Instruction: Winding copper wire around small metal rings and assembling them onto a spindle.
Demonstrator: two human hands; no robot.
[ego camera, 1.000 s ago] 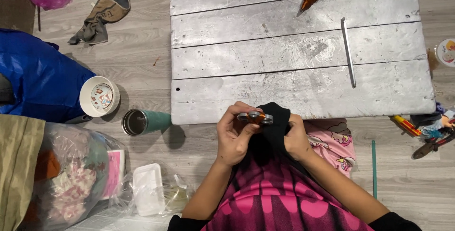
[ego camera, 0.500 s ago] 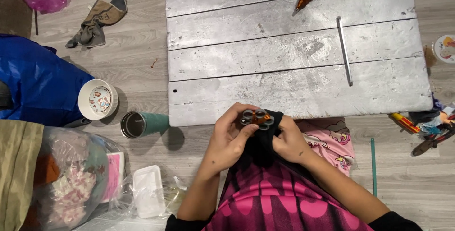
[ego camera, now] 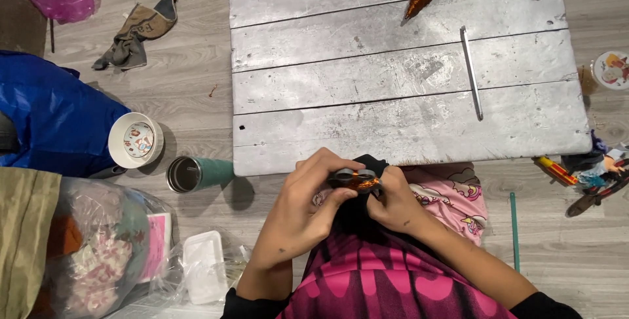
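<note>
Both hands meet just below the near edge of the silver plank counter (ego camera: 406,129). The left hand (ego camera: 303,204) and right hand (ego camera: 395,202) close their fingers on a small copper-wound spool (ego camera: 354,179), held between them over a black cloth on the lap. On the floor to the left, a white cup (ego camera: 134,140) stands open with something patterned at its bottom, a teal tumbler (ego camera: 196,173) lies on its side, and a clear plastic bag (ego camera: 98,253) holds mixed soft items.
</note>
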